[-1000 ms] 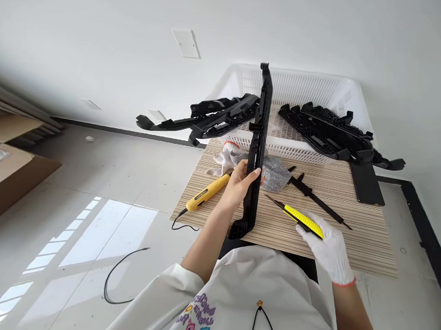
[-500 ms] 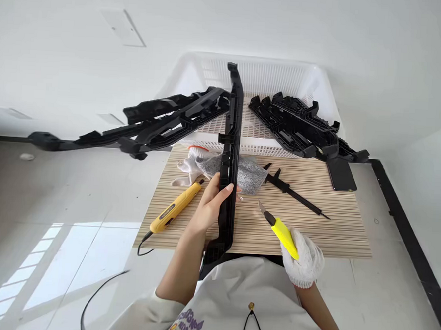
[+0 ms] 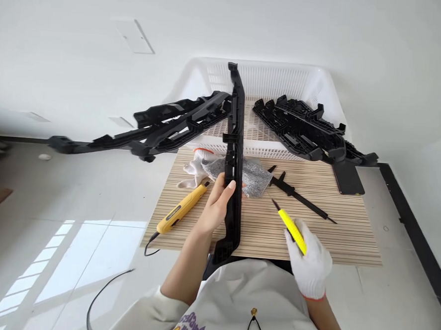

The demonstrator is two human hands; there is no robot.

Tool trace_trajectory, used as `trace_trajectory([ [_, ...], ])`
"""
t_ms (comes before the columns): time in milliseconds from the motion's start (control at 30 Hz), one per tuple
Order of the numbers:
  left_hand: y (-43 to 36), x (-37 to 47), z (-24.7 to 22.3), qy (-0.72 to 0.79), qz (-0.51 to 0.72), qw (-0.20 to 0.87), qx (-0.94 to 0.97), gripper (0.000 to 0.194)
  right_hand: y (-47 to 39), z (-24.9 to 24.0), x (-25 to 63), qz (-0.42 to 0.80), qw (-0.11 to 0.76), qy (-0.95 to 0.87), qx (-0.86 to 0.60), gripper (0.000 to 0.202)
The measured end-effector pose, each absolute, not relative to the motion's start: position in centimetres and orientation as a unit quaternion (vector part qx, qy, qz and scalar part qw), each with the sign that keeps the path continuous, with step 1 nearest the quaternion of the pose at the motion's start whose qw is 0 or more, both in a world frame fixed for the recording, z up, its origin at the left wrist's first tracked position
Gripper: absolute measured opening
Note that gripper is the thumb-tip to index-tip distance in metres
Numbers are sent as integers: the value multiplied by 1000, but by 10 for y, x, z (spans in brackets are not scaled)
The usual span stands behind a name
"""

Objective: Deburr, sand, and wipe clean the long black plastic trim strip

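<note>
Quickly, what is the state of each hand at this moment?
Left hand: closed, holding a long black part.
Right hand: gloved, closed, holding a yellow knife.

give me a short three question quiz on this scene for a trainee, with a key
1. True or false: the bare left hand grips a long black part.
2. What does the gloved right hand hold: (a) the caliper, (b) the yellow-handled knife or (c) the white basket?
3. Fill the gap: the yellow corded tool lies on the striped ____.

Key: 1. True; 2. b; 3. tabletop.
</note>
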State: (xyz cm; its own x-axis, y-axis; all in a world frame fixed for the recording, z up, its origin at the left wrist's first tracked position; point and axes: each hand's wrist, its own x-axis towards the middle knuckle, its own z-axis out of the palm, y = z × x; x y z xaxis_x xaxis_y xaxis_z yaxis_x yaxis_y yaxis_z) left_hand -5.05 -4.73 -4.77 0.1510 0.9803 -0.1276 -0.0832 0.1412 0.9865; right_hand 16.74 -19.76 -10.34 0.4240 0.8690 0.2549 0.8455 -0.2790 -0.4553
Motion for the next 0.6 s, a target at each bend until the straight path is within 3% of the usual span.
trace_trajectory([
  [167, -41, -48, -42, 457, 466, 592, 473, 46, -172, -63, 194, 314, 322, -481, -752, 44],
  [400, -28, -46, -21, 380, 508, 621, 460, 49, -148, -28, 211, 362, 268, -550, -704, 45],
  [600, -21, -35, -24, 380, 535, 622, 428, 49, -136, -35, 214, 403, 255, -572, -667, 44],
])
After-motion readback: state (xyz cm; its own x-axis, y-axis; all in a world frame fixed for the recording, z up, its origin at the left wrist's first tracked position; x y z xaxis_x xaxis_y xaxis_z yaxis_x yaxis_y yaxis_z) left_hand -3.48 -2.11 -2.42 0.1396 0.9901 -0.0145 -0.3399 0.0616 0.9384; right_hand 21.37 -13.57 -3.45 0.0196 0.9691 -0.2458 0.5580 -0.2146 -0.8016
